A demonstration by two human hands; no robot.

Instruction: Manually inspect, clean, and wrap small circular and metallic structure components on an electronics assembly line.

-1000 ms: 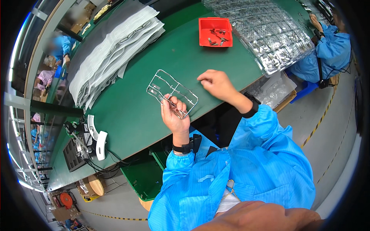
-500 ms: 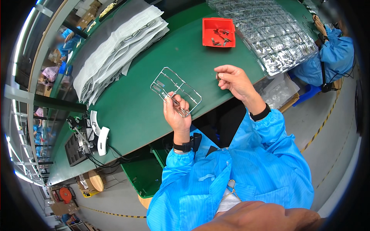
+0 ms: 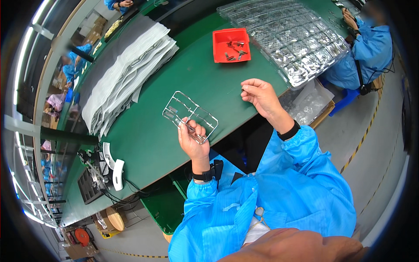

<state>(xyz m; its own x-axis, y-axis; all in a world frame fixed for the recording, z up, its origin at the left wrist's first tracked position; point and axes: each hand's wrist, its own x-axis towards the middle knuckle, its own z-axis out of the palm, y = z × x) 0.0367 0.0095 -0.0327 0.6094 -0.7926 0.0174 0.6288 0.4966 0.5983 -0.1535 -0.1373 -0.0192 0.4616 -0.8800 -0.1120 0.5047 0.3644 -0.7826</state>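
My left hand [image 3: 193, 140] is closed on the lower edge of a shiny silver rectangular sprue frame [image 3: 197, 107]. The frame tilts above the green table; thin crossbars span it, and a few small flat pieces sit near its left side. To the right, my right hand [image 3: 263, 99] pinches a tiny dark piece [image 3: 243, 90] between thumb and forefinger, apart from the frame. What kind of piece it is cannot be made out. Beyond the hands, a red bin [image 3: 217, 47] holds several small dark and metallic pieces.
Clear trays [image 3: 301, 43] filled with small shiny parts cover the table's far right. White sheets [image 3: 126, 78] are stacked at left, near a black tray and cables [image 3: 89, 183]. A co-worker in blue [image 3: 371, 52] sits at the right. A bag-lined box [image 3: 312, 102] stands below the edge.
The whole view has shifted slightly, so the table and red bin appear further left. Both hands keep their grips; the frame and the pinched piece remain apart.
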